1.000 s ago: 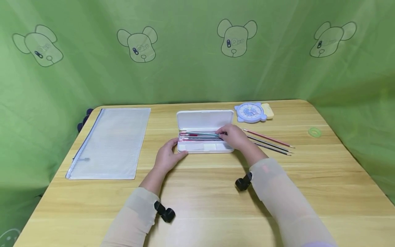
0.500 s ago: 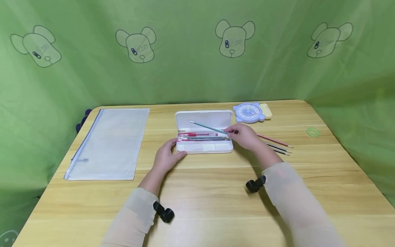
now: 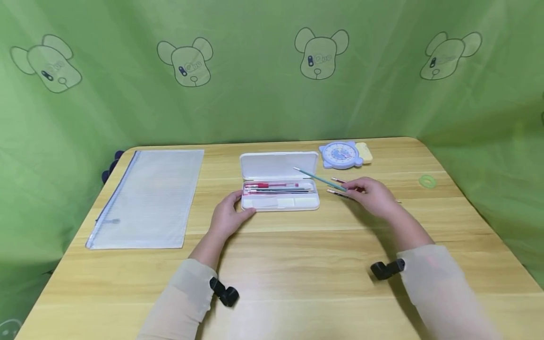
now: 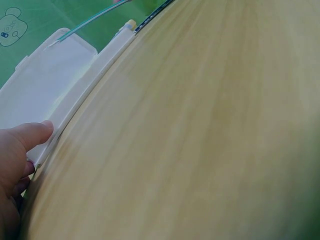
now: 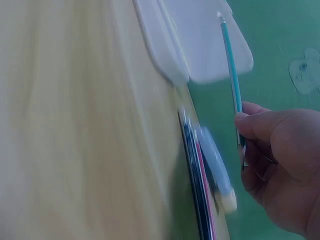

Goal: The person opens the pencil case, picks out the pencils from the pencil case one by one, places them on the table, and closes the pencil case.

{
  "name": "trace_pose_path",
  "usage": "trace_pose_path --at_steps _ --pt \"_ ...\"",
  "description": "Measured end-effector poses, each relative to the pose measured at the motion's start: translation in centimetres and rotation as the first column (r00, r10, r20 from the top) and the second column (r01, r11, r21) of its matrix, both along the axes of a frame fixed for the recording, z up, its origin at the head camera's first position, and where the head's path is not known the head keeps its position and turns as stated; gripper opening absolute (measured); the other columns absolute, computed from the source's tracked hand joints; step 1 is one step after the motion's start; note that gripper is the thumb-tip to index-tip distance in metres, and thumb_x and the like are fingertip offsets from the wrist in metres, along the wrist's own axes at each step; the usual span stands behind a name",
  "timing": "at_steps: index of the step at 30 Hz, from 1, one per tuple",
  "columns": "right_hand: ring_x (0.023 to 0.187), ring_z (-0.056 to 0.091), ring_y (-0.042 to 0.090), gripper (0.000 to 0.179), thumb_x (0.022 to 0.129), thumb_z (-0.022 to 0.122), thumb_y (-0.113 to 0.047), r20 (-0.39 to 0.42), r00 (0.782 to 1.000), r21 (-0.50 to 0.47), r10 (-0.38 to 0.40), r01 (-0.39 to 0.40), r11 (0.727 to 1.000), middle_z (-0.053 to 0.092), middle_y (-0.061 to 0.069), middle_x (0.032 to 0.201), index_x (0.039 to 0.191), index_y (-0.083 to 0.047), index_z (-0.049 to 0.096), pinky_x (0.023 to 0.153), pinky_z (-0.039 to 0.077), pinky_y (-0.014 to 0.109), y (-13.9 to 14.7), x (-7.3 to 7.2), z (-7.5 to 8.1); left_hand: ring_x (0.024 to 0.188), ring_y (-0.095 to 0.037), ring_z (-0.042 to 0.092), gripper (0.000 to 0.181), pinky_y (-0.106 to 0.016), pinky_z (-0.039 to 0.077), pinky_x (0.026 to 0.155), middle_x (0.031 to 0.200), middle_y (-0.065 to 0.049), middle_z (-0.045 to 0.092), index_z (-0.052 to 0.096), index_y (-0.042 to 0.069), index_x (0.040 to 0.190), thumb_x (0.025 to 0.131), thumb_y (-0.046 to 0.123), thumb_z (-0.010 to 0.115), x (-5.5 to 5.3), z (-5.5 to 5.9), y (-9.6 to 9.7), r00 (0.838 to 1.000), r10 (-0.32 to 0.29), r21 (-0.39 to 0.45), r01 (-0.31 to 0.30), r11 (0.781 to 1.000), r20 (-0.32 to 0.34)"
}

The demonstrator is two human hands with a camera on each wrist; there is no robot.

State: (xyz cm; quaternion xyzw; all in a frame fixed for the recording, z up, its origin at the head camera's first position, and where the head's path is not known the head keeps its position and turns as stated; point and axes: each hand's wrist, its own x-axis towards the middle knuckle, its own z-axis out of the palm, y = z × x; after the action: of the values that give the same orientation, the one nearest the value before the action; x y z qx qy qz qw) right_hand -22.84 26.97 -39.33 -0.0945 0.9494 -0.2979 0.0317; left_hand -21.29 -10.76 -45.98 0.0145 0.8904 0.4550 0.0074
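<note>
A white pencil case (image 3: 278,166) lies with its lid raised, holding a red pen (image 3: 257,185) and several slim pencils (image 3: 280,191). My left hand (image 3: 227,217) grips the case's left end, the thumb on the front rim; the left wrist view shows this thumb (image 4: 35,134) too. To the right of the case, my right hand (image 3: 374,196) pinches a teal pencil (image 3: 318,177) near its tip, its other end pointing up and left. Below that hand lie several pencils (image 3: 338,194) on the table, partly hidden by it; in the right wrist view these pencils (image 5: 195,175) appear side by side.
Behind the pencils sits a blue toy clock (image 3: 340,155) with a yellow block (image 3: 364,153) against it. Farther right is a green ring (image 3: 427,181). A translucent zip pouch (image 3: 148,198) occupies the table's left side. Green curtains (image 3: 255,108) enclose the table (image 3: 289,269).
My right hand has lifted the teal pencil out of the case and carried it rightward over the loose pencils. The left hand stays on the case.
</note>
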Motion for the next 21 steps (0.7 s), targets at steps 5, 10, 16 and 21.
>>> trace_pose_path --at_steps 5,10,16,21 --pt "0.102 0.057 0.033 0.029 0.097 0.058 -0.015 0.013 0.999 0.043 -0.045 0.044 0.998 0.062 0.025 0.12 0.122 -0.002 0.066 0.083 0.047 0.041 2.9 1.4 -0.6 0.141 -0.03 0.043 0.071 -0.044 0.031 0.121 0.145 -0.013 0.053 0.049 0.006 0.142 0.083 0.036 0.076 0.1 0.0 0.0 1.0 -0.001 0.0 0.001 1.0 0.0" --pt "0.107 0.057 0.04 0.029 0.097 0.057 -0.014 0.024 0.998 0.065 -0.066 0.064 0.996 0.06 0.029 0.122 0.121 0.0 0.065 0.088 0.048 0.053 5.3 2.8 -1.3 0.141 -0.03 0.043 0.071 -0.044 0.031 0.121 0.145 -0.013 0.053 0.049 0.006 0.142 0.083 0.036 0.076 0.1 0.0 0.0 1.0 0.0 -0.003 0.0 1.0 0.006" --pt "0.112 0.054 0.047 0.029 0.098 0.058 -0.016 0.038 0.996 0.106 -0.076 0.071 0.992 0.058 0.033 0.123 0.119 0.001 0.066 0.093 0.044 0.063 7.0 3.8 -2.0 0.141 -0.03 0.043 0.071 -0.044 0.03 0.121 0.145 -0.013 0.053 0.049 0.005 0.142 0.083 0.036 0.076 0.1 0.0 0.0 1.0 -0.001 -0.007 0.001 1.0 0.007" --pt "0.117 0.052 0.052 0.028 0.097 0.059 -0.016 0.037 0.998 0.123 -0.06 0.055 0.991 0.059 0.034 0.123 0.117 0.001 0.067 0.097 0.041 0.065 7.6 4.0 -2.4 0.141 -0.03 0.042 0.071 -0.044 0.03 0.121 0.145 -0.012 0.053 0.049 0.006 0.141 0.083 0.036 0.076 0.1 0.1 0.0 1.0 -0.001 -0.006 0.001 1.0 0.003"
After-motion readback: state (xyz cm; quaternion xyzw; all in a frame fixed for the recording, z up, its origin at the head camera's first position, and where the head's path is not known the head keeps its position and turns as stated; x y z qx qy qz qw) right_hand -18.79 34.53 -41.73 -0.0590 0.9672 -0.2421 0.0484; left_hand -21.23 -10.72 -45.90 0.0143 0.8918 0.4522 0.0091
